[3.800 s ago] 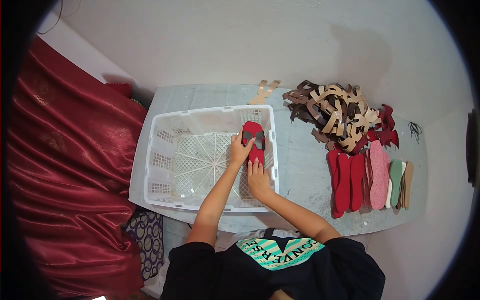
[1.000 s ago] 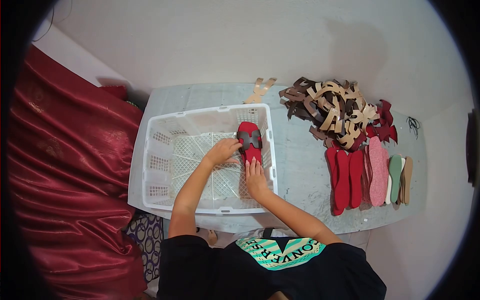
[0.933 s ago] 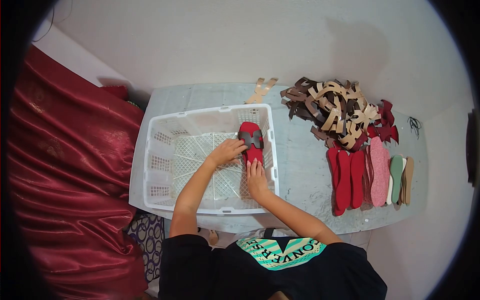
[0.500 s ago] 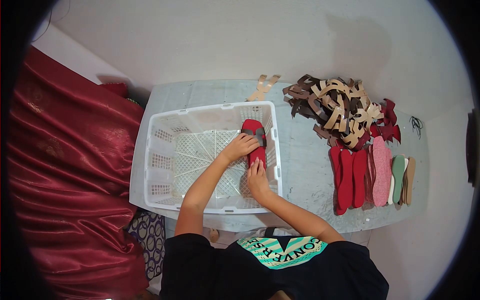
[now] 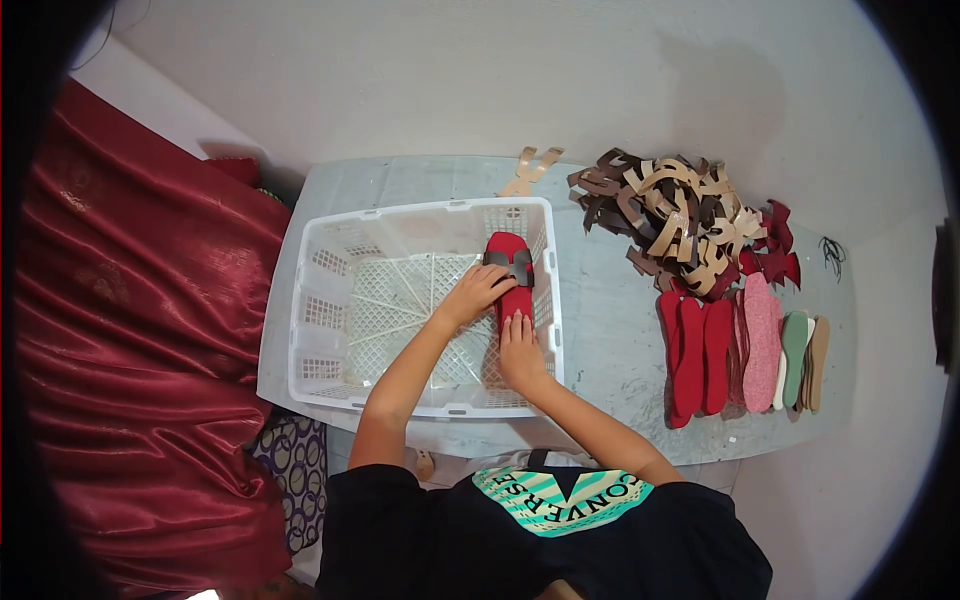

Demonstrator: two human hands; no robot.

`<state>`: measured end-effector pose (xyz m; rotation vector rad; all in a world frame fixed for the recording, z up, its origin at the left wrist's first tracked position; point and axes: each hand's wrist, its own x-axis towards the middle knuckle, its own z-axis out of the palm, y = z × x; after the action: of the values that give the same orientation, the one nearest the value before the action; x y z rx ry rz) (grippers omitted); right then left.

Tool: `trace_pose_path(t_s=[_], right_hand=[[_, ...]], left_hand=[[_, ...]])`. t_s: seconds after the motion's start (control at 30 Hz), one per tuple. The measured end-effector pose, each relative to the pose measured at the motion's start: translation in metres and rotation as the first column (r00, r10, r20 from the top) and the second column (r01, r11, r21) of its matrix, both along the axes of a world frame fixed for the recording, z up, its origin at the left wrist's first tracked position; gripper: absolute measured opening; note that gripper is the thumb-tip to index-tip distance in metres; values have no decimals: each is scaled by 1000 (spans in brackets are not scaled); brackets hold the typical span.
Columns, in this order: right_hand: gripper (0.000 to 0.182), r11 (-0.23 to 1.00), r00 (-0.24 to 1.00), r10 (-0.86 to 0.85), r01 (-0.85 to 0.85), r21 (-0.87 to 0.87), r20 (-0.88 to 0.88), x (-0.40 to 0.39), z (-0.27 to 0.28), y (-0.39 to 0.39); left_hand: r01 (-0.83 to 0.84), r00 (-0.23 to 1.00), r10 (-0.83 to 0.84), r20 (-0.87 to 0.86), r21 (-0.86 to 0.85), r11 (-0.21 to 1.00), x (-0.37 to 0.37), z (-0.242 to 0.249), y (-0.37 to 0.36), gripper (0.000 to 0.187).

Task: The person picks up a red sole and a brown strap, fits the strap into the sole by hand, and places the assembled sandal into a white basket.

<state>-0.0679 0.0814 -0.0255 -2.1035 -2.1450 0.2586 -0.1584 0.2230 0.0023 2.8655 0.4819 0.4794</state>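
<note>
A red slide sandal with a dark brown strap lies lengthwise along the right inner side of a white plastic basket. My left hand reaches over from the left, its fingers bent over the sandal just below the strap. At the heel end, my right hand grips the sandal with its fingers along the red insole. The palm covers the heel, and the thumb's position is hard to make out. Both hands are inside the basket.
Right of the basket, a heap of brown, beige and dark red strap pieces lies on the grey table. Below it are red insoles, a pink insole and a green insole. A beige strap piece lies behind the basket. Red curtain hangs left.
My right hand's fingers lie flatter and straighter along the insole. My left hand has shifted very slightly. The sandal stays at the basket's right side, and the view has moved a little.
</note>
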Motion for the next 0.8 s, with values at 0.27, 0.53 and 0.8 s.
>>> trace_pose_path(t_s=[0.27,0.53,0.8], right_hand=[[72,1000,980,1,-4,-14,-198,8,21,-1],[58,969,879,127,-11,247,-459,29,77,-15],[40,859,763,120,240,451,-635,72,118,-57]], left_hand=[[-50,999,50,10,-23,998,-7,4,-9,63],[-212,977,210,37,70,975,-12,23,-33,70],[-277,944,264,196,43,960,32,78,-81,63]])
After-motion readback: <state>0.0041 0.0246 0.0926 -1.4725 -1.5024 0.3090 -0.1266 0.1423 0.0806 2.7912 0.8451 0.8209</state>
